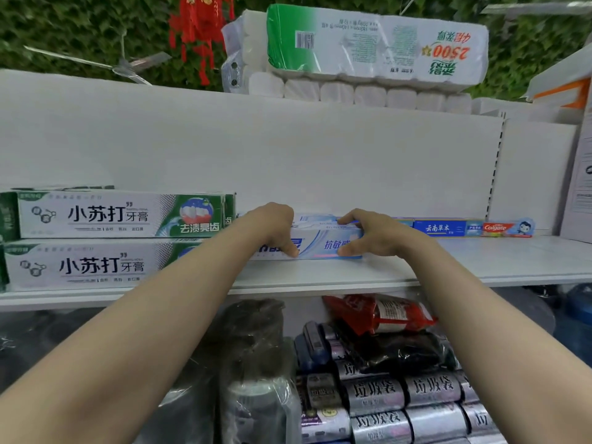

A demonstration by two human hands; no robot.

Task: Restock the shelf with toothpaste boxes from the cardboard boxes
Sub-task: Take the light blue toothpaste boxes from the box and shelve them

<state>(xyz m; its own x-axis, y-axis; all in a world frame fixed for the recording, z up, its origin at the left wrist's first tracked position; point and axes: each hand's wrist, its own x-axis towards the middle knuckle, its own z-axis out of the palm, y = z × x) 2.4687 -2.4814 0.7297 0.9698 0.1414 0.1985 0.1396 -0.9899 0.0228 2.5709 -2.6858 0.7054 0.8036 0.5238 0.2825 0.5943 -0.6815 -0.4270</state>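
Left grip (276, 228), right grip (375, 236), pale-blue toothpaste box (324, 244)

Matt shelf, shiny packaging.
The white painted-metal shelf (480, 261) looks smooth and matt. At left, the green-and-white cardboard toothpaste boxes (112, 216) carry a glossy, silvery print, while the pale blue-and-white cardboard toothpaste box (323, 243) in the middle has a softer sheen. Thin glossy plastic film wraps the white toilet-roll pack (368, 43) up top. Below, the silver bin-bag rolls (429, 392) gleam like foil and the red plastic packet (378, 312) is crinkled.

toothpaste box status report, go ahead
Left hand and right hand grip the pale toothpaste box by its ends. Box sits on the shelf, right of the green boxes. Nothing blocking.
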